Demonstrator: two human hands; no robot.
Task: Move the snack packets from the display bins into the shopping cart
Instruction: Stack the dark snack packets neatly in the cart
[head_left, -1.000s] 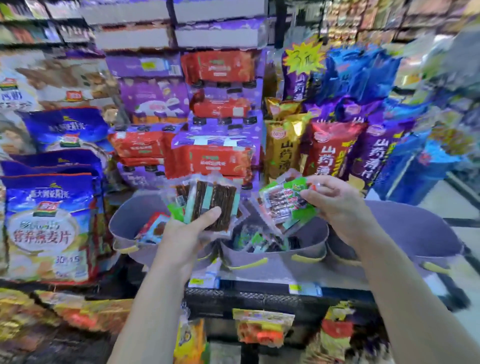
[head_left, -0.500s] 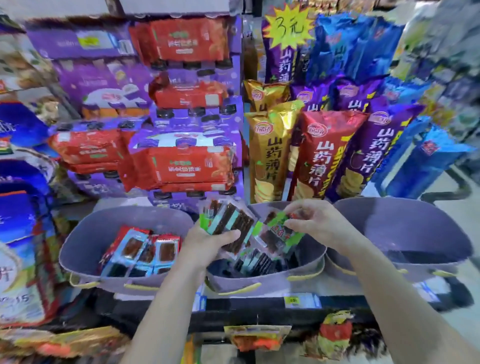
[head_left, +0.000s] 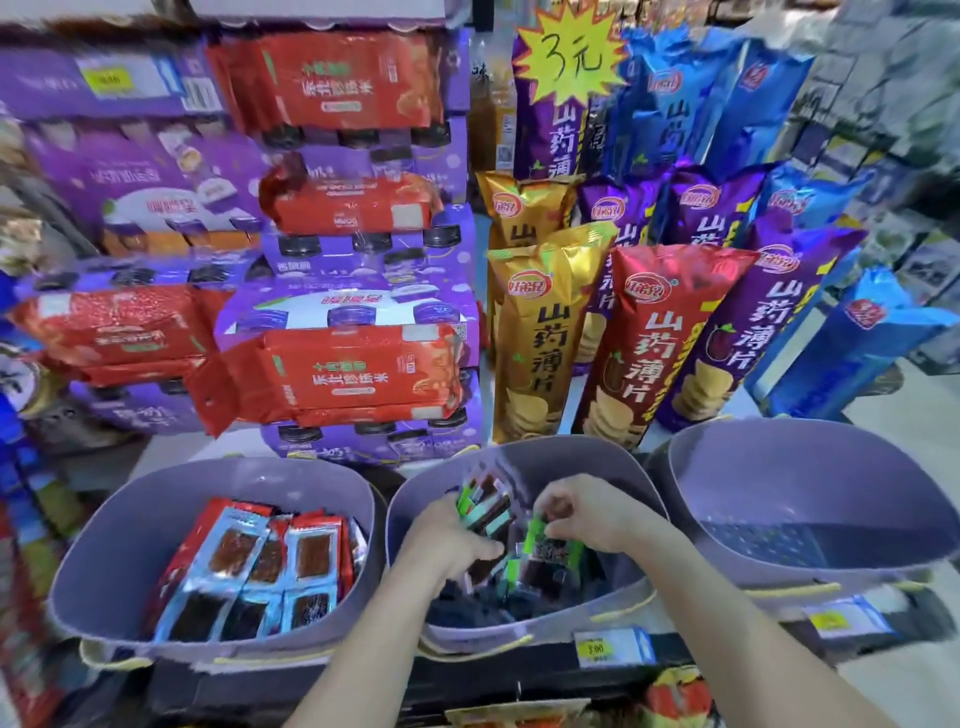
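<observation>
Three grey-purple display bins stand in a row on the shelf. Both my hands are inside the middle bin. My left hand grips a clear packet with dark sticks and green stripes, tilted upward. My right hand pinches a green-edged dark snack packet just above a heap of similar dark packets. The left bin holds several red and blue packets. The right bin looks bare inside. No shopping cart is in view.
Behind the bins stand stacked purple boxes with red packs and tall chip bags in gold, red, purple and blue. A yellow price star hangs above. Price tags sit on the shelf edge; more snacks hang below.
Both hands have dropped from in front of the shelf into the middle bin, still holding their packets. The camera has moved closer and tilted down toward the bins.
</observation>
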